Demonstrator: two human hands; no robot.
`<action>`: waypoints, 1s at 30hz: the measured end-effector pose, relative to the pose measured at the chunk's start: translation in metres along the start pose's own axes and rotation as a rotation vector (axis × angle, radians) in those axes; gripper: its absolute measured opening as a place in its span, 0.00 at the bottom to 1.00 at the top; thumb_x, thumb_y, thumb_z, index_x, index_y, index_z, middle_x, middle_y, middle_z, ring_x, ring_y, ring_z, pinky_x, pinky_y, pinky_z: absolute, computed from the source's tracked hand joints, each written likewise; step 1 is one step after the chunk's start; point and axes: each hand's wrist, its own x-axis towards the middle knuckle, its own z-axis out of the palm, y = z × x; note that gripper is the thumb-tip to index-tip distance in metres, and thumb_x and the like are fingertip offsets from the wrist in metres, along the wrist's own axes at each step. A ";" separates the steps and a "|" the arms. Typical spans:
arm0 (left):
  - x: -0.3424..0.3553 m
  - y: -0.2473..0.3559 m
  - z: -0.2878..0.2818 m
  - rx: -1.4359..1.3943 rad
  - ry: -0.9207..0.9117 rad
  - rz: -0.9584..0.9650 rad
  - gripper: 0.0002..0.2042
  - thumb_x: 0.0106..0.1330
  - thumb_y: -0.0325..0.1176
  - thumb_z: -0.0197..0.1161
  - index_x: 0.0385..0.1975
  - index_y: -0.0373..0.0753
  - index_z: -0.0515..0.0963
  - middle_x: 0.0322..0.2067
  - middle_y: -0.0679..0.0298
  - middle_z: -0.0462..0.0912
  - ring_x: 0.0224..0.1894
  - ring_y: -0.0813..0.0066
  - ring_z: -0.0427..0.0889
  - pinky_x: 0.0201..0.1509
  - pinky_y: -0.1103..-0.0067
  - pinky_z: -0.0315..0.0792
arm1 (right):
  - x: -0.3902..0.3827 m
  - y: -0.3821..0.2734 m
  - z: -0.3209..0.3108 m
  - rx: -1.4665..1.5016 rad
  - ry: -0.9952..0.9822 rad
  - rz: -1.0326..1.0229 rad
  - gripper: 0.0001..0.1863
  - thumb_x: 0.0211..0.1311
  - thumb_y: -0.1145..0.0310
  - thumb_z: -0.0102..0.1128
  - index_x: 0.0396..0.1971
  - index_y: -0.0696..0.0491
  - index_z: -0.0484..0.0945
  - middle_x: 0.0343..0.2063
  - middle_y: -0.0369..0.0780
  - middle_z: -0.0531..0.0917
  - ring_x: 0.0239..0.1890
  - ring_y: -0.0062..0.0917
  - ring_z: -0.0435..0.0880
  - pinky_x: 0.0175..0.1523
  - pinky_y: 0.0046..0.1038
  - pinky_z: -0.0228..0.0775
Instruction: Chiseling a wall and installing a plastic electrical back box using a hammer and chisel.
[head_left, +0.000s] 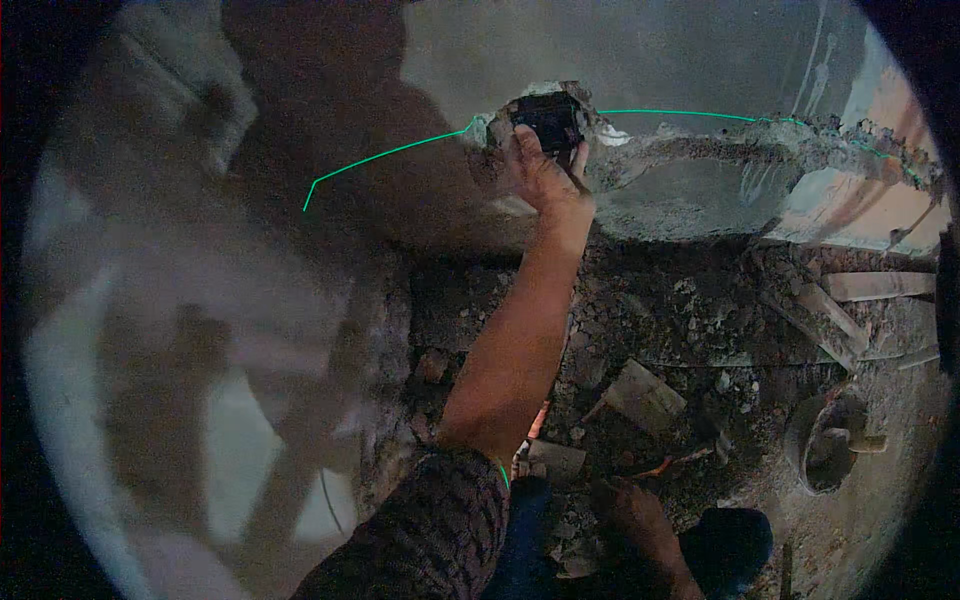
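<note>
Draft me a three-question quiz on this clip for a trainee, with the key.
1. Which of the person's hands touches the black box?
2. True or false: the green line shows on only one side of the box.
3. Where in the picture does the round container lie?
A) Upper left
B) Lower left
C) Lower right

Key:
1. The left hand.
2. False; it shows on both sides.
3. C
</note>
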 end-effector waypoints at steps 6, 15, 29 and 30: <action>0.000 0.000 0.002 0.035 0.058 -0.001 0.24 0.67 0.48 0.66 0.58 0.50 0.67 0.54 0.62 0.70 0.54 0.61 0.74 0.53 0.59 0.83 | 0.000 -0.012 0.001 -0.112 0.258 -0.155 0.22 0.71 0.69 0.47 0.62 0.57 0.69 0.52 0.51 0.79 0.52 0.48 0.79 0.56 0.46 0.71; 0.005 0.001 -0.002 0.029 0.012 -0.044 0.20 0.67 0.46 0.66 0.53 0.48 0.70 0.49 0.64 0.74 0.50 0.62 0.77 0.50 0.60 0.84 | -0.011 -0.042 -0.015 -0.052 0.244 -0.130 0.20 0.71 0.66 0.49 0.59 0.56 0.72 0.44 0.53 0.84 0.42 0.49 0.85 0.46 0.48 0.77; 0.005 0.007 -0.003 0.062 0.051 -0.101 0.21 0.69 0.44 0.62 0.60 0.55 0.69 0.53 0.68 0.76 0.54 0.64 0.77 0.58 0.55 0.78 | -0.007 -0.015 0.001 -0.457 0.382 -0.399 0.20 0.68 0.71 0.50 0.59 0.59 0.71 0.45 0.52 0.81 0.43 0.50 0.82 0.49 0.47 0.75; 0.005 0.007 -0.004 0.061 0.053 -0.106 0.21 0.69 0.45 0.63 0.60 0.55 0.69 0.52 0.68 0.76 0.53 0.63 0.77 0.58 0.55 0.79 | -0.007 -0.014 0.001 -0.386 0.333 -0.352 0.20 0.68 0.71 0.50 0.58 0.59 0.71 0.44 0.52 0.81 0.43 0.50 0.82 0.48 0.47 0.75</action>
